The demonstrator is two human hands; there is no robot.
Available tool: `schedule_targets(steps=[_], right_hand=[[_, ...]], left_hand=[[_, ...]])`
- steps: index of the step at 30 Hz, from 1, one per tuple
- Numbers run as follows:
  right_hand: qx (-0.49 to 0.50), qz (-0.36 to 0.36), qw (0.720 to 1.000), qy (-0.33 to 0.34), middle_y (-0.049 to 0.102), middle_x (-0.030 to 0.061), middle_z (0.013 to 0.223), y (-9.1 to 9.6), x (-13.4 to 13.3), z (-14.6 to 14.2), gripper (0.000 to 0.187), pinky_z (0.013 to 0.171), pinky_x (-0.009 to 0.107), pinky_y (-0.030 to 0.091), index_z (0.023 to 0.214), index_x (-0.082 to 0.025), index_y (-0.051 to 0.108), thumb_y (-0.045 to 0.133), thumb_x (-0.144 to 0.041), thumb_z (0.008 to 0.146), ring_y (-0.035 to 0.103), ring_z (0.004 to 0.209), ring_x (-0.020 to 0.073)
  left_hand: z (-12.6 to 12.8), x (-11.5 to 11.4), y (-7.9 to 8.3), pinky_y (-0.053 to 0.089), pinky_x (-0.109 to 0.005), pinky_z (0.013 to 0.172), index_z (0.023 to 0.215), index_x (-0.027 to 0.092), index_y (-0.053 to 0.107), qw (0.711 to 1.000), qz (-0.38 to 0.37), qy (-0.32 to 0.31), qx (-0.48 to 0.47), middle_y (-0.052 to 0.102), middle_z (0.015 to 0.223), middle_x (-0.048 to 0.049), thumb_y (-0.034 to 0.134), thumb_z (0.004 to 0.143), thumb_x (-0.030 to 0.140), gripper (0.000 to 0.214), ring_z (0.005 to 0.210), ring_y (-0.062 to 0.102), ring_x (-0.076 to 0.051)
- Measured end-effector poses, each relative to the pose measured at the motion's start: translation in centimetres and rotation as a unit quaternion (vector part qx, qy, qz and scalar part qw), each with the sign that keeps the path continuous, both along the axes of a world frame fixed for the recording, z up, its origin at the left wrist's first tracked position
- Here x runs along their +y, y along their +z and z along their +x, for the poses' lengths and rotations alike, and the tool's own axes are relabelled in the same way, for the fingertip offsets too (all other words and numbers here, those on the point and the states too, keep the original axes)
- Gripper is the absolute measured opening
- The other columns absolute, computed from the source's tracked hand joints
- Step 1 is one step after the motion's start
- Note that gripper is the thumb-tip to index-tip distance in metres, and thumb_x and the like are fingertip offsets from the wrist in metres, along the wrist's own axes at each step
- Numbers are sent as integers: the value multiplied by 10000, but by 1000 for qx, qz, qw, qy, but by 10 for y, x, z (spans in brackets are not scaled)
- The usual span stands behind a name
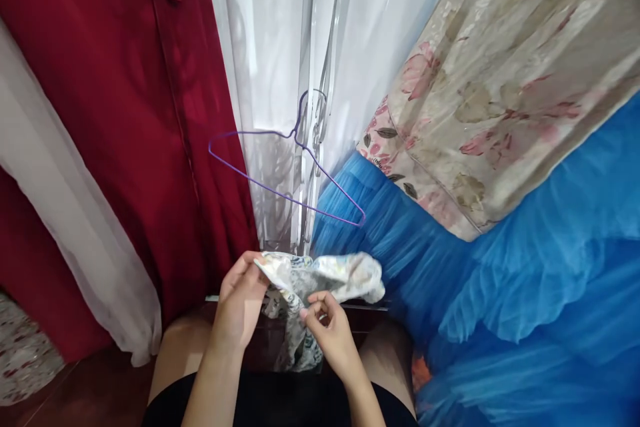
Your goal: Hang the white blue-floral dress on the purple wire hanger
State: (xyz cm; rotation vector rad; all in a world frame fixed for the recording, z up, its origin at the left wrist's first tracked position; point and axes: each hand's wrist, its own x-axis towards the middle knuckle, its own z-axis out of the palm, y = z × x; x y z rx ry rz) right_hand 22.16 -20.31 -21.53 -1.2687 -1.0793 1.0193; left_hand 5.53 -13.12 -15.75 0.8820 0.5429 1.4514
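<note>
A small white garment (347, 275) with a pale coloured print is held up in front of my lap. My left hand (245, 293) grips its left edge between thumb and fingers. Thumb and forefinger of my right hand (327, 327) pinch a fold near the middle, the other fingers curled. The garment's right part bunches outward, and its lower part hangs down between my knees. Just beyond it, a purple wire hanger (273, 190) hangs tilted with nothing on it. Its hook meets a white metal upright, though I cannot tell exactly how it is held there.
Dark red cloth (115, 100) and a whitish sheer strip (85, 193) hang on the left. White cloth (273, 33) hangs behind the hanger. To the right, a beige floral cloth (505, 93) overlaps ruffled blue tulle (550, 300) reaching down beside my right knee.
</note>
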Motion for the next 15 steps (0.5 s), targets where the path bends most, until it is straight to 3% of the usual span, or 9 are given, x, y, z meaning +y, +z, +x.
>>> schedule_targets(steps=[2, 4, 6, 8, 10, 12, 13, 15], right_hand=[[-24, 43, 996, 77, 676, 37, 1020, 21, 0, -3, 417, 880, 321, 476, 1152, -224, 668, 800, -295, 763, 616, 944, 218], [3, 64, 985, 161, 668, 64, 1188, 40, -1, -9, 499, 997, 371, 460, 1229, -247, 668, 818, -301, 756, 608, 1106, 263], [64, 41, 978, 193, 695, 65, 1118, 49, -2, -18, 397, 979, 384, 483, 1176, -233, 701, 784, -361, 809, 632, 1076, 273], [133, 3, 977, 167, 707, 68, 1055, 47, -5, -25, 326, 961, 385, 498, 1107, -219, 725, 722, -442, 869, 642, 1055, 274], [201, -24, 970, 131, 709, 82, 1077, 40, -10, -27, 387, 980, 394, 493, 1120, -217, 722, 689, -524, 887, 633, 1097, 281], [244, -41, 961, 124, 710, 96, 1097, 34, -16, -20, 478, 989, 403, 488, 1169, -209, 706, 689, -584, 874, 631, 1109, 283], [243, -48, 959, 135, 715, 97, 1068, 34, -20, -13, 495, 970, 399, 494, 1162, -201, 708, 695, -597, 866, 640, 1071, 276], [200, -54, 963, 174, 717, 83, 954, 40, -30, 6, 470, 895, 369, 510, 1066, -178, 732, 704, -599, 859, 652, 939, 249]], left_hand=[[3, -18, 8, 509, -225, 730, 893, 187, 692, 993, 60, -32, 100, 668, 870, -29, 713, 911, 319, 135, 801, 629, -148], [5, -28, 14, 514, -248, 767, 913, 194, 722, 971, 120, -55, 201, 672, 882, -42, 682, 934, 286, 102, 829, 638, -166], [7, -32, 17, 521, -285, 809, 969, 206, 755, 942, 172, -63, 282, 677, 937, -67, 649, 954, 288, 134, 887, 649, -198], [5, -30, 13, 514, -336, 921, 1063, 230, 772, 919, 207, -51, 333, 671, 1099, -100, 601, 982, 316, 208, 1042, 640, -243], [1, -27, 3, 444, -401, 1085, 1255, 254, 716, 908, 211, -75, 355, 603, 1334, -117, 527, 1015, 382, 331, 1259, 557, -287], [-4, -25, -15, 375, -443, 1168, 1440, 257, 576, 894, 185, -161, 376, 544, 1454, -118, 445, 1034, 471, 478, 1367, 481, -303], [-7, -26, -26, 377, -446, 1170, 1467, 253, 543, 874, 174, -216, 399, 560, 1446, -117, 424, 1034, 502, 514, 1363, 488, -301], [-13, -29, -48, 408, -436, 1143, 1344, 249, 646, 810, 189, -298, 469, 670, 1290, -99, 494, 997, 526, 470, 1270, 565, -297]])
